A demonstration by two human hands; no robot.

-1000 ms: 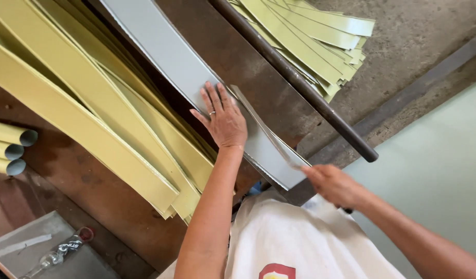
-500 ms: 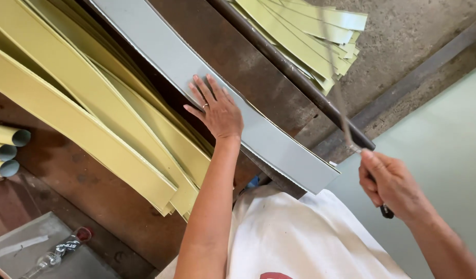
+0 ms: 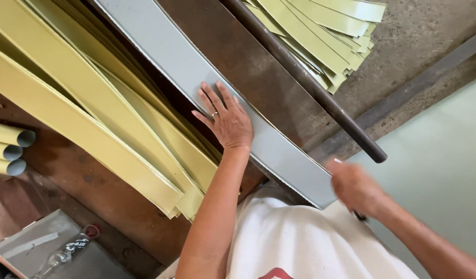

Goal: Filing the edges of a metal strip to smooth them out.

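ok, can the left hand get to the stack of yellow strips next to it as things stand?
Probably yes. The left hand lies flat on the grey strip, and the yellow strips lie right beside it on the bench, with nothing between them.

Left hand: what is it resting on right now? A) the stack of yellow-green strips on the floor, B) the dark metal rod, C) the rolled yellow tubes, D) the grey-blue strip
D: the left hand lies flat, fingers spread, on the grey-blue strip.

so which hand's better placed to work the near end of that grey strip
Probably the right hand: it sits at the near end of the grey strip, closed on a dark-handled tool, though blurred. The left hand lies flat mid-strip, pinning it down.
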